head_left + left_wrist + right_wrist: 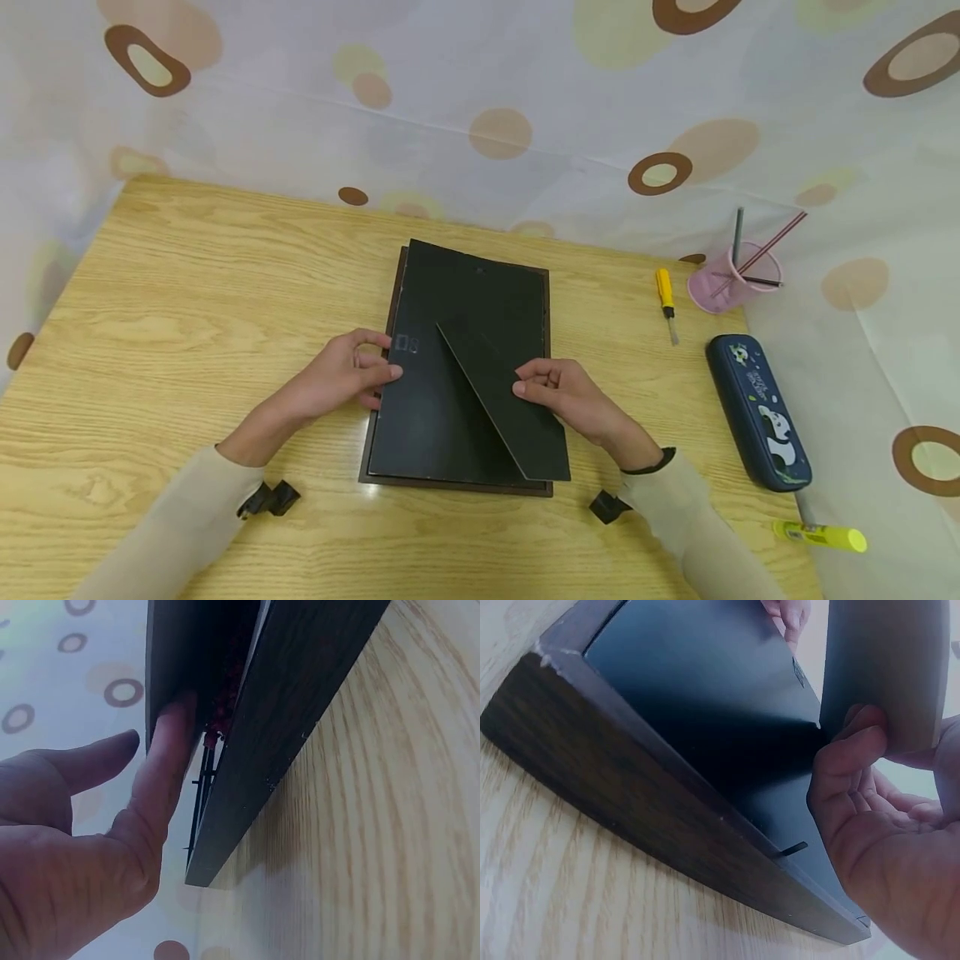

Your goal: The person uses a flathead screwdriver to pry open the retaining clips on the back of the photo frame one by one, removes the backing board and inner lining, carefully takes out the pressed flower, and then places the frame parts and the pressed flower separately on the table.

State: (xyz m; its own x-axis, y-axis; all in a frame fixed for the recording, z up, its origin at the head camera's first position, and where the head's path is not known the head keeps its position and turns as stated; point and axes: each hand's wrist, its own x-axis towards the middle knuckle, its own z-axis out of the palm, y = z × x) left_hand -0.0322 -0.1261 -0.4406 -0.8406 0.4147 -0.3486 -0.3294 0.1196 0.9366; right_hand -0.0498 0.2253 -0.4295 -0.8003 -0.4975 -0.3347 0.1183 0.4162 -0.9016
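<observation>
A picture frame with a dark brown wooden rim (367, 462) lies face down on the table. Its black backing board (427, 425) is tilted up along the left side, leaving a gap in the left wrist view. My left hand (341, 375) pinches that raised edge, thumb on top and a finger (161, 757) underneath. Within the gap, something red with dark stem-like lines (223, 712) shows. My right hand (573, 400) grips the stand leg (487, 358), which is swung out from the board. A small metal tab (795, 848) sticks out at the rim in the right wrist view.
To the right lie a yellow-handled screwdriver (665, 292), a dark blue panda pencil case (750, 417) and a yellow highlighter (821, 536). A pink cup (708, 292) with pencils stands at the back right. A patterned curtain (450, 100) hangs behind the wooden table (210, 292).
</observation>
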